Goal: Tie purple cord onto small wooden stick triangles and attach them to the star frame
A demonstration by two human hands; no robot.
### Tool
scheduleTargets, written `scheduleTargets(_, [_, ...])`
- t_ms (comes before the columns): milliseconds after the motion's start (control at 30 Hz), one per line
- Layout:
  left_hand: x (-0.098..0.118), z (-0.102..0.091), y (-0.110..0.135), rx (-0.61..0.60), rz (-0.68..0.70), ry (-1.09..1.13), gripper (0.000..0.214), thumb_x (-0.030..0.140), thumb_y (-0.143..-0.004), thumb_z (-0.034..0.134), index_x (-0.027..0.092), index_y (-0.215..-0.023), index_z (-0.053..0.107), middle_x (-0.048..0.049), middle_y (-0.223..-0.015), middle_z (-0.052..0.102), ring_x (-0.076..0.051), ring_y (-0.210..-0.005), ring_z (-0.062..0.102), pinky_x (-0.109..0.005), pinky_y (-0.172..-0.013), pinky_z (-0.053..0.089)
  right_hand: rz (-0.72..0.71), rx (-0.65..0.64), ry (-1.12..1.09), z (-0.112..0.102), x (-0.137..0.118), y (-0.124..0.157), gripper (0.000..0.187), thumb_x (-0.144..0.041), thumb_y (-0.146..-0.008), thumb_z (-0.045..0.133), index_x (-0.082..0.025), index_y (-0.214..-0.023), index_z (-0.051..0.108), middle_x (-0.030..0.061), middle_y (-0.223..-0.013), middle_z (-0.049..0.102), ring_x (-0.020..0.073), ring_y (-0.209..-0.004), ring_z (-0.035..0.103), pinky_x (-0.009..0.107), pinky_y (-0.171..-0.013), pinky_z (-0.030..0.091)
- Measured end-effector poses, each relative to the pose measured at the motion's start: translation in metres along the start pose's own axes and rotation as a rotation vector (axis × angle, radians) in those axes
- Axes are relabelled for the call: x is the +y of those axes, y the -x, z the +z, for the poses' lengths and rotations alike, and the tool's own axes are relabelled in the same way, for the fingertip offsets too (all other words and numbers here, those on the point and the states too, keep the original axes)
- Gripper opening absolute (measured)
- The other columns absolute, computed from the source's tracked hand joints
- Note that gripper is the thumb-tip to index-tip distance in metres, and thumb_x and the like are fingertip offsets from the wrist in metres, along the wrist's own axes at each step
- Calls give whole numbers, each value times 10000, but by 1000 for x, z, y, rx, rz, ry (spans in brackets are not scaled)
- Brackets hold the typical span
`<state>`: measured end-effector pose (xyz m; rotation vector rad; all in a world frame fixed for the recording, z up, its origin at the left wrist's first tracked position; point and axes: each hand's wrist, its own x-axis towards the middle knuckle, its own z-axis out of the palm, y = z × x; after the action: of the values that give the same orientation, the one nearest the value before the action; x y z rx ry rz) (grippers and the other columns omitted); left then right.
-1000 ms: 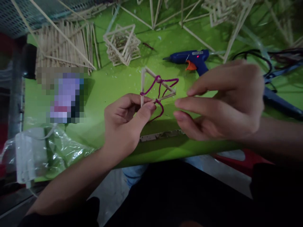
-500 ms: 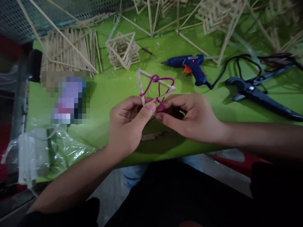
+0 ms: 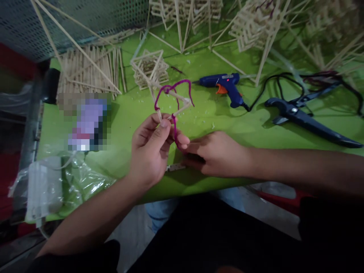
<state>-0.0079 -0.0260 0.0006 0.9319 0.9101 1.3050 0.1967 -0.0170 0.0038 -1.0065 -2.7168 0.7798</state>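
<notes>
My left hand (image 3: 150,151) is closed on a small triangle of wooden sticks (image 3: 182,108), pinching its near corner between thumb and fingers. Purple cord (image 3: 174,131) is tied round the sticks at several points, with slack loops and a free end above the triangle. From the near right stick the cord runs down to my right hand (image 3: 223,153), whose fingers are closed on it low over the table. The right fingertips are partly in shadow. Close under them lies a pale, marked flat strip (image 3: 175,167).
A blue glue gun (image 3: 224,85) lies beyond my hands, with black-handled cutters (image 3: 309,117) to its right. Stick structures (image 3: 150,70) stand at the back. Loose sticks (image 3: 88,68), a blurred-out purple item (image 3: 89,121) and a white power strip (image 3: 44,185) in plastic are left.
My right hand has moved down towards me, drawing the cord into a straighter line. The triangle has shifted left and tilted in my left hand. The whole view has shifted slightly.
</notes>
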Motion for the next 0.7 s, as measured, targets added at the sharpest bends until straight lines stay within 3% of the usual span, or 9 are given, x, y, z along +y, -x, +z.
scheduleTargets(100, [-1, -1, -4, -18, 40, 4, 333, 471, -1034, 947, 219, -980, 736, 38, -802, 692, -92, -597, 664, -240, -607, 578, -11, -38, 59, -9, 4, 0, 343, -519, -1125, 715, -205, -1135, 852, 66, -968, 868, 221, -756, 709, 376, -646, 281])
scheduleTargets(200, [-2, -4, -6, 20, 108, -103, 338, 506, -1041, 936, 238, -1010, 734, 38, -792, 675, -94, -575, 611, -253, -584, 541, 65, 84, 191, -32, 16, 3, 486, -655, -1106, 687, -201, -1120, 860, 95, -952, 852, 250, -782, 705, 371, -670, 280])
scheduleTargets(300, [0, -5, -5, 47, 149, -205, 304, 512, -1069, 906, 258, -1042, 742, 36, -790, 677, -111, -600, 622, -270, -602, 547, 445, 408, 372, -63, 42, 7, 611, -788, -1059, 690, -198, -1055, 849, 139, -885, 788, 237, -733, 614, 379, -714, 288])
scheduleTargets(367, [3, -5, -4, 45, 169, -237, 262, 486, -1089, 890, 262, -1059, 759, 40, -761, 667, -113, -601, 619, -270, -599, 533, 663, 467, 422, -77, 65, 7, 633, -822, -1004, 774, -199, -901, 824, 94, -715, 622, 244, -738, 597, 426, -788, 350])
scheduleTargets(433, [4, -5, -4, 48, 190, -253, 235, 465, -1100, 881, 263, -1060, 770, 42, -740, 663, -113, -593, 611, -270, -583, 505, 809, 475, 407, -82, 89, 5, 694, -845, -843, 934, -201, -669, 743, 8, -576, 409, 272, -762, 620, 499, -855, 411])
scheduleTargets(567, [5, -6, -4, 66, 209, -312, 233, 482, -1102, 872, 269, -1062, 790, 35, -738, 676, -122, -588, 611, -275, -572, 487, 695, 530, 244, -75, 121, -2, 652, -731, -763, 1048, -257, -595, 633, -74, -510, 230, 216, -727, 495, 424, -829, 409])
scheduleTargets(700, [3, -7, -5, 80, 248, -332, 236, 494, -1096, 873, 269, -1067, 810, 32, -748, 692, -117, -578, 606, -265, -556, 492, 741, 415, 141, -79, 126, -6, 641, -587, -725, 1111, -253, -543, 595, -90, -443, 242, 132, -620, 329, 370, -688, 277])
